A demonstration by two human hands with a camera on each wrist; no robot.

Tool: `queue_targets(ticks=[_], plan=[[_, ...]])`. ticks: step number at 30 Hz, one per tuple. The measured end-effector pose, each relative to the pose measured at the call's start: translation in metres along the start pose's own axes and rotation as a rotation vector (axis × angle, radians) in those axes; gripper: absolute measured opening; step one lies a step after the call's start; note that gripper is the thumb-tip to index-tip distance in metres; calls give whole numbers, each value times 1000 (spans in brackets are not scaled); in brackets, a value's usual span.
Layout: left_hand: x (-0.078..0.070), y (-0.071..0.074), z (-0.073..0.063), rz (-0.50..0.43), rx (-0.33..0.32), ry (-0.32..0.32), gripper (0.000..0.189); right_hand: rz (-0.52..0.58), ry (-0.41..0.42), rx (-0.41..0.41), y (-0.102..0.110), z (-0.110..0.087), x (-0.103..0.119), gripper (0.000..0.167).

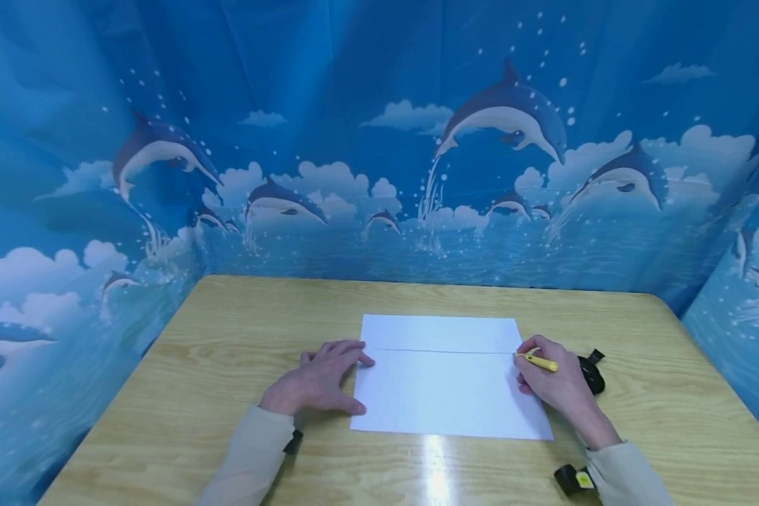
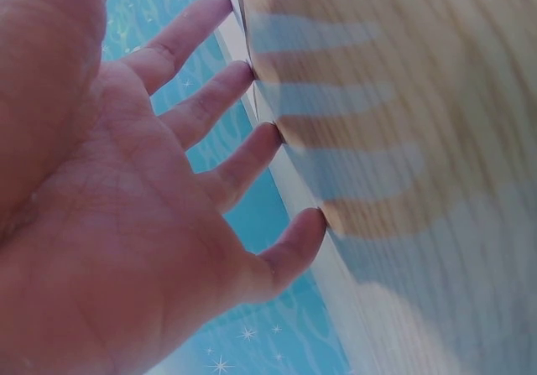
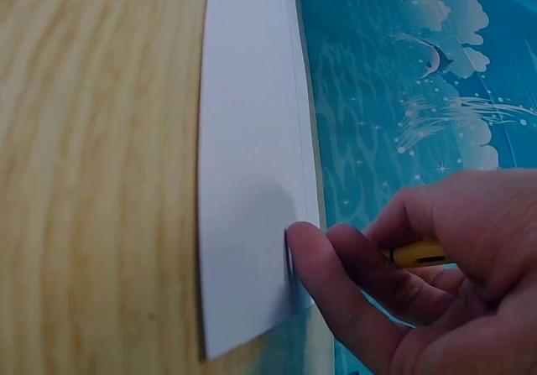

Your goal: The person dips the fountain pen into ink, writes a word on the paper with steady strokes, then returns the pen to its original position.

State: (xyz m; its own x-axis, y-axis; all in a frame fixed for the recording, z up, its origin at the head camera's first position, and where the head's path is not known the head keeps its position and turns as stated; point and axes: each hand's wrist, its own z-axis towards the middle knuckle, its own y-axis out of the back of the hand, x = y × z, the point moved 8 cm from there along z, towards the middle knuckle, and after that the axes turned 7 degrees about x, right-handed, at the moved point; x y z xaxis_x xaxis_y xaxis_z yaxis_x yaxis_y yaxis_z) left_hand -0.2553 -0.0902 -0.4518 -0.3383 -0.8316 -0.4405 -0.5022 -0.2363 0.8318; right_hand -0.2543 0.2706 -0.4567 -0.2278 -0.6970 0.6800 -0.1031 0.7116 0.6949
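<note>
A sheet of white paper [image 1: 443, 393] lies on the table, crossed near its far side by a thin dark line [image 1: 443, 351]. My right hand [image 1: 559, 383] pinches a slim yellow pen [image 1: 542, 362], its tip at the paper's right edge where the line ends. In the right wrist view, the fingers of the right hand [image 3: 453, 291] partly hide the pen [image 3: 418, 254]. At the sheet's left edge rests my left hand [image 1: 319, 379], fingers and thumb spread over the margin. The left wrist view shows the palm of the left hand [image 2: 143, 216] with its fingertips touching down.
A rounded black object [image 1: 592, 374] is partly hidden behind the right hand. Beside the right sleeve is a small black item with a yellow label [image 1: 568, 481]. The wooden table [image 1: 259, 309] ends at a blue dolphin-print curtain [image 1: 354, 140] at the back and sides.
</note>
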Motion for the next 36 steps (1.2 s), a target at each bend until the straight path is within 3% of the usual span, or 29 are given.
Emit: queue_targets(ticks=[5,12,18,25,36], plan=[[1,0,0,5,2,2,74,19,24,-12,4,-1,5,28],[0,1,0,5,5,8,74,35,141,-37,12,4,28,27],[0,1,0,10,1,11,74,-2,260,14,1,14,49,21],[0,1,1,8,7,15,73,44,357,69,-19,23,64,20],[-1,1,2,17,10,17,74,100,349,100,-35,46,77,12]])
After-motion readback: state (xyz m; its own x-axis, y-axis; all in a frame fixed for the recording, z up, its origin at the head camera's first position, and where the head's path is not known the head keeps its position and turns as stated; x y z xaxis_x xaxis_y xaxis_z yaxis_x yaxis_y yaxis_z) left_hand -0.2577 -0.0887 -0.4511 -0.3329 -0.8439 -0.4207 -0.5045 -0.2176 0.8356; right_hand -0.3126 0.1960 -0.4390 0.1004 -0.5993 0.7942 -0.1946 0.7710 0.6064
